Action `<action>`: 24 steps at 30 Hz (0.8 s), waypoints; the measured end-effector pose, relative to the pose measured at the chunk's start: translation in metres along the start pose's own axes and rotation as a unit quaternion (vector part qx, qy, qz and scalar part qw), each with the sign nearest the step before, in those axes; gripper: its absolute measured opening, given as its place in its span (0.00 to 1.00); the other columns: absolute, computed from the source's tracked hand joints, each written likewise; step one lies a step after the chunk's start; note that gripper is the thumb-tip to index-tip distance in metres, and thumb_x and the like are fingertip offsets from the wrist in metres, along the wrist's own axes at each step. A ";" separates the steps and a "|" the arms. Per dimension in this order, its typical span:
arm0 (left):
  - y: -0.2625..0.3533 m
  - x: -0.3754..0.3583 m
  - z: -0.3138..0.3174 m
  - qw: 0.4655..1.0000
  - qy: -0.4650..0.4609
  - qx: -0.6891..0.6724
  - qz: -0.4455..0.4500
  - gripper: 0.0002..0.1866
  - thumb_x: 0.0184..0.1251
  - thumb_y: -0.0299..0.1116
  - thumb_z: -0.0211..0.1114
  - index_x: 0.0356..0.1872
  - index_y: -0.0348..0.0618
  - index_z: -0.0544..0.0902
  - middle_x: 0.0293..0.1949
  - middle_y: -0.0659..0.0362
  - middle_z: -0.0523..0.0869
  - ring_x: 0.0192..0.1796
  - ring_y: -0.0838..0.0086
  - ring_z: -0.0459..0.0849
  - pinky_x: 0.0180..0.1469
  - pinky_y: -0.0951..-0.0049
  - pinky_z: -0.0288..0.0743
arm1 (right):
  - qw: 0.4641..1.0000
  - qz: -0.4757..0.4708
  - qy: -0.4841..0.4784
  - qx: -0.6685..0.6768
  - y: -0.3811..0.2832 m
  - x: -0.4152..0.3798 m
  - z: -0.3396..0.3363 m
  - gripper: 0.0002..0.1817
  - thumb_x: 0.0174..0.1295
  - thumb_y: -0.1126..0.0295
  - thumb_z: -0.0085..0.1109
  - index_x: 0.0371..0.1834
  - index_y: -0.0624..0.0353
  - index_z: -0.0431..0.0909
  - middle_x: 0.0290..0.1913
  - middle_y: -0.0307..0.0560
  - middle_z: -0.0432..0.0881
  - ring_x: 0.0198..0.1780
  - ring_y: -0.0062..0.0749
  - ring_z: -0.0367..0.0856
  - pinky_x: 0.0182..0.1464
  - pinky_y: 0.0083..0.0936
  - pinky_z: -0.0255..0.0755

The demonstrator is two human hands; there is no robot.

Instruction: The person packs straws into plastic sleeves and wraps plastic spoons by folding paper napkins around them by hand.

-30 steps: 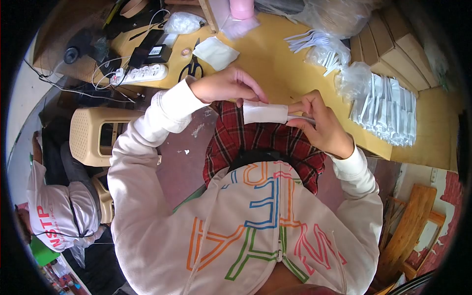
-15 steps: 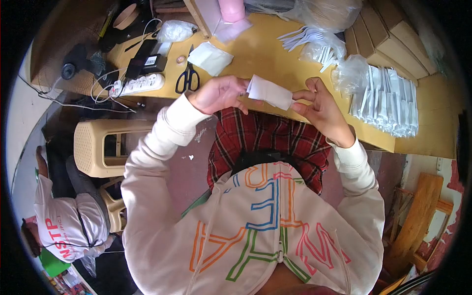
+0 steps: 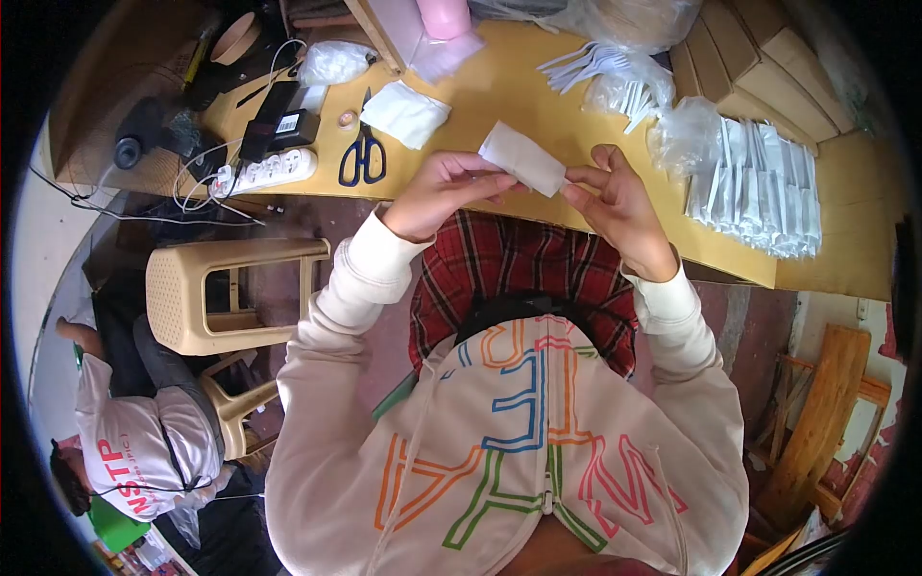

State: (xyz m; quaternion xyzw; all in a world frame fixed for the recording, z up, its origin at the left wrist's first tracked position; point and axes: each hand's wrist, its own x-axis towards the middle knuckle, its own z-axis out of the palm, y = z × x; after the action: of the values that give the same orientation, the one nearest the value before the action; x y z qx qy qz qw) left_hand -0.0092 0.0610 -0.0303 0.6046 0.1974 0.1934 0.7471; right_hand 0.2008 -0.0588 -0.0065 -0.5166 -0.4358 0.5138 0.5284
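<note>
A small folded white paper napkin (image 3: 523, 159) is held above the table's front edge, between my two hands. My left hand (image 3: 447, 195) pinches its lower left side, thumb along the near edge and fingers partly hidden behind it. At the right end, the thumb and fingertips of my right hand (image 3: 619, 209) close on a corner. A stack of white napkins (image 3: 406, 113) lies on the table beyond my left hand. Beside that stack are dark-handled scissors (image 3: 362, 160) and a small roll of tape (image 3: 347, 120).
White plastic forks (image 3: 588, 67) lie at the back right, near rows of plastic-wrapped packets (image 3: 754, 192) and cardboard boxes (image 3: 759, 67). A power strip (image 3: 277, 170) with cables sits left. A beige stool (image 3: 178, 298) stands below; another person (image 3: 144, 446) is at the lower left.
My left hand has moved right and now grips the napkin's near side with its thumb. The napkin has shifted slightly left; my right hand keeps its corner.
</note>
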 end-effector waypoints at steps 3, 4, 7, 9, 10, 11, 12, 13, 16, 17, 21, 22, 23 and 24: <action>0.001 0.001 -0.002 1.000 -0.008 0.012 0.003 0.14 0.67 0.32 0.63 0.49 0.36 0.82 0.45 0.56 0.86 0.47 0.77 0.83 0.47 0.77 0.75 | 1.000 0.004 0.002 0.016 0.006 0.002 -0.001 0.21 0.61 0.76 0.62 0.48 0.63 0.57 0.41 0.48 0.77 0.35 0.12 0.72 0.24 0.08 0.61; 0.001 0.002 -0.002 1.000 -0.013 0.017 0.005 0.13 0.67 0.32 0.63 0.49 0.36 0.82 0.45 0.56 0.86 0.47 0.76 0.83 0.47 0.77 0.75 | 1.000 0.003 0.003 0.013 0.008 0.002 -0.001 0.21 0.62 0.77 0.61 0.49 0.63 0.57 0.41 0.48 0.77 0.34 0.12 0.72 0.24 0.08 0.61; 0.006 0.001 0.000 1.000 -0.010 0.023 0.015 0.11 0.67 0.28 0.60 0.46 0.34 0.82 0.43 0.52 0.86 0.46 0.73 0.84 0.47 0.75 0.76 | 1.000 0.012 0.004 0.026 0.007 0.003 -0.001 0.21 0.62 0.77 0.60 0.51 0.64 0.57 0.42 0.49 0.78 0.32 0.11 0.70 0.23 0.08 0.60; 0.007 0.001 0.000 1.000 -0.013 0.013 0.010 0.11 0.67 0.28 0.60 0.45 0.33 0.82 0.43 0.52 0.86 0.46 0.73 0.84 0.47 0.74 0.76 | 0.997 0.034 0.006 0.065 -0.001 -0.001 0.001 0.21 0.63 0.77 0.59 0.51 0.63 0.57 0.43 0.50 0.78 0.29 0.11 0.69 0.21 0.09 0.58; 0.007 0.002 0.000 1.000 -0.015 0.007 0.008 0.11 0.67 0.28 0.60 0.45 0.33 0.82 0.43 0.52 0.86 0.46 0.72 0.84 0.48 0.74 0.76 | 0.996 0.041 -0.004 0.085 0.001 -0.001 -0.001 0.21 0.63 0.77 0.59 0.52 0.63 0.56 0.44 0.50 0.77 0.27 0.11 0.68 0.20 0.09 0.57; 0.006 0.001 -0.001 1.000 -0.013 0.003 0.005 0.11 0.67 0.29 0.60 0.46 0.34 0.82 0.43 0.53 0.86 0.46 0.73 0.84 0.48 0.75 0.75 | 0.993 0.048 -0.014 0.105 0.005 -0.001 -0.003 0.21 0.63 0.77 0.58 0.52 0.63 0.56 0.45 0.51 0.77 0.25 0.10 0.66 0.19 0.09 0.56; 0.005 0.001 -0.001 1.000 -0.012 -0.001 0.003 0.11 0.67 0.30 0.61 0.46 0.35 0.82 0.43 0.54 0.86 0.47 0.74 0.83 0.47 0.76 0.75 | 0.990 0.055 -0.025 0.125 0.007 -0.001 -0.005 0.21 0.64 0.77 0.58 0.53 0.62 0.56 0.46 0.52 0.77 0.23 0.10 0.65 0.18 0.10 0.55; 0.004 0.001 -0.001 1.000 -0.010 -0.004 0.001 0.12 0.67 0.31 0.62 0.46 0.36 0.83 0.43 0.55 0.87 0.47 0.75 0.83 0.47 0.77 0.74 | 0.988 0.061 -0.026 0.138 0.007 -0.001 -0.005 0.20 0.64 0.76 0.57 0.52 0.62 0.56 0.46 0.51 0.77 0.21 0.10 0.63 0.18 0.10 0.54; 0.001 0.001 -0.002 1.000 -0.009 0.009 0.002 0.13 0.68 0.34 0.59 0.46 0.36 0.82 0.43 0.54 0.86 0.47 0.73 0.84 0.48 0.75 0.74 | 0.981 0.073 -0.044 0.175 0.008 0.000 -0.004 0.17 0.65 0.75 0.55 0.49 0.59 0.56 0.43 0.49 0.75 0.18 0.10 0.59 0.17 0.11 0.50; 0.000 0.002 -0.003 1.000 -0.012 -0.020 -0.005 0.13 0.68 0.34 0.58 0.46 0.37 0.82 0.44 0.53 0.86 0.47 0.72 0.84 0.48 0.74 0.74 | 0.978 0.073 -0.058 0.186 0.011 0.001 -0.007 0.16 0.66 0.75 0.55 0.48 0.57 0.57 0.42 0.48 0.75 0.17 0.11 0.58 0.17 0.11 0.50; -0.006 0.004 -0.004 0.988 -0.015 -0.151 -0.011 0.16 0.69 0.36 0.54 0.51 0.37 0.78 0.44 0.51 0.85 0.48 0.67 0.83 0.50 0.69 0.74 | 0.963 0.098 -0.092 0.236 0.013 0.001 -0.010 0.12 0.67 0.75 0.52 0.44 0.52 0.57 0.37 0.43 0.72 0.17 0.11 0.56 0.16 0.11 0.48; -0.008 0.005 -0.003 0.982 -0.014 -0.187 -0.008 0.17 0.69 0.36 0.53 0.52 0.37 0.77 0.45 0.51 0.84 0.48 0.66 0.83 0.50 0.67 0.74 | 0.961 0.106 -0.091 0.240 0.012 0.001 -0.010 0.11 0.68 0.76 0.50 0.44 0.51 0.58 0.37 0.40 0.71 0.16 0.11 0.55 0.16 0.10 0.48; -0.013 0.006 -0.003 0.980 0.018 -0.199 0.003 0.17 0.69 0.35 0.53 0.54 0.37 0.75 0.44 0.51 0.84 0.48 0.65 0.82 0.50 0.66 0.75 | 0.958 0.116 -0.091 0.245 0.011 0.000 -0.009 0.10 0.68 0.77 0.48 0.44 0.50 0.58 0.36 0.38 0.70 0.16 0.11 0.55 0.15 0.10 0.47; -0.017 0.008 -0.001 0.976 0.049 -0.211 0.015 0.18 0.68 0.34 0.54 0.55 0.36 0.74 0.44 0.52 0.83 0.48 0.65 0.82 0.50 0.65 0.75 | 0.956 0.125 -0.091 0.250 0.010 0.000 -0.008 0.10 0.69 0.78 0.45 0.44 0.49 0.59 0.35 0.35 0.69 0.15 0.11 0.54 0.15 0.09 0.47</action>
State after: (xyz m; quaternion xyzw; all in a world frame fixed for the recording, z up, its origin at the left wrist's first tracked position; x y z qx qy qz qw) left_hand -0.0023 0.0622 -0.0480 0.4257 0.1798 0.2712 0.8443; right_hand 0.2079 -0.0604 -0.0169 -0.3697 -0.2717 0.7128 0.5305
